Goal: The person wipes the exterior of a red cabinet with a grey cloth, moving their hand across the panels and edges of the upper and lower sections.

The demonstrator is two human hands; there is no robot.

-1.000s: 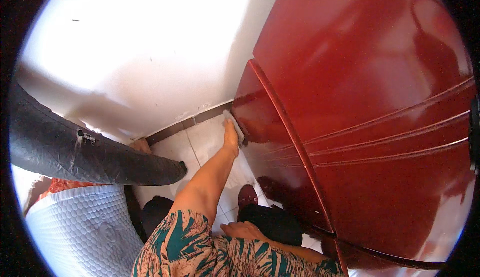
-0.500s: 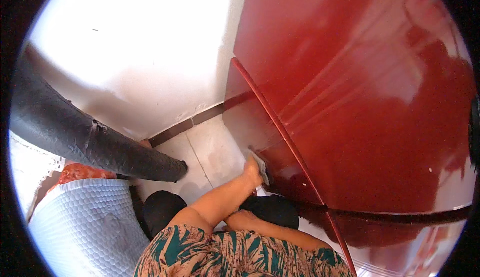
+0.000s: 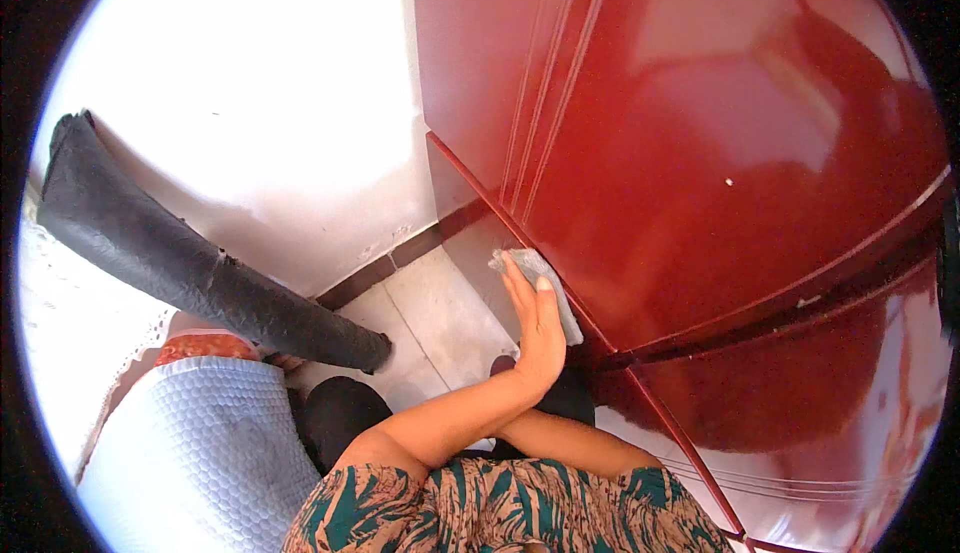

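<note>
My left hand (image 3: 541, 328) is pressed to a grey cloth (image 3: 562, 298), its fingers stretched along it. The cloth lies flat against the lower side of a glossy dark red cabinet (image 3: 700, 243), just below a raised red trim strip (image 3: 500, 211). Thumb and fingers show on the near side of the cloth; the palm is turned toward the cabinet. My right forearm (image 3: 585, 441) crosses low in front of my body and passes under my left forearm. The right hand itself is hidden there, so its fingers cannot be seen.
A black padded tube-like arm (image 3: 215, 268) slants across the left side. Below it are a light blue quilted cover (image 3: 215, 443) and white lace-edged fabric (image 3: 90, 353). A white wall (image 3: 270, 73) with dark skirting (image 3: 350, 278) meets pale floor tiles (image 3: 410, 313). My black-clad knees (image 3: 345, 415) are close in.
My left hand and the cloth have moved up and to the right along the cabinet, closer to the trim strip. The view has shifted, showing more of the cabinet's front corner.
</note>
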